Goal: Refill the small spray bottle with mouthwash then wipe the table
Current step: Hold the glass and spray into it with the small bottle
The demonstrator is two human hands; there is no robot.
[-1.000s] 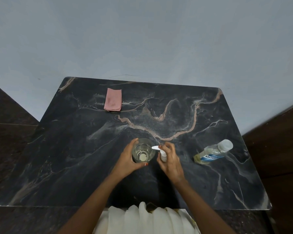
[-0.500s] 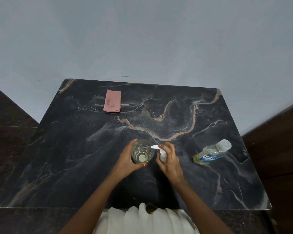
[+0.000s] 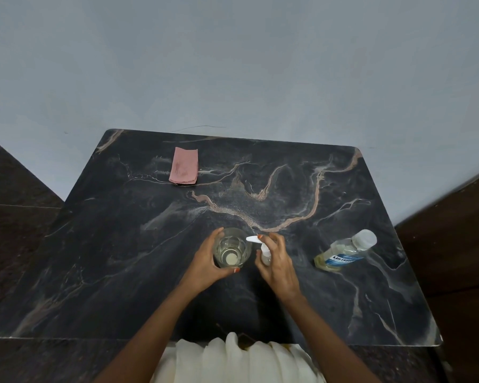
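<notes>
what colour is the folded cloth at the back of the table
Pink; the cloth shows clearly in the head view.

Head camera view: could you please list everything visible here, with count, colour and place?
table: one, black marble with tan veins, against the wall
wall: one, grey-blue, behind the table
cloth: one, pink, far left of the table
glass: one, clear, near centre
spray bottle: one, white top, beside the glass
mouthwash bottle: one, pale yellow with blue label, right side
garment: one, white, bottom edge
left hand: one, grips the glass
right hand: one, holds the spray bottle
</notes>
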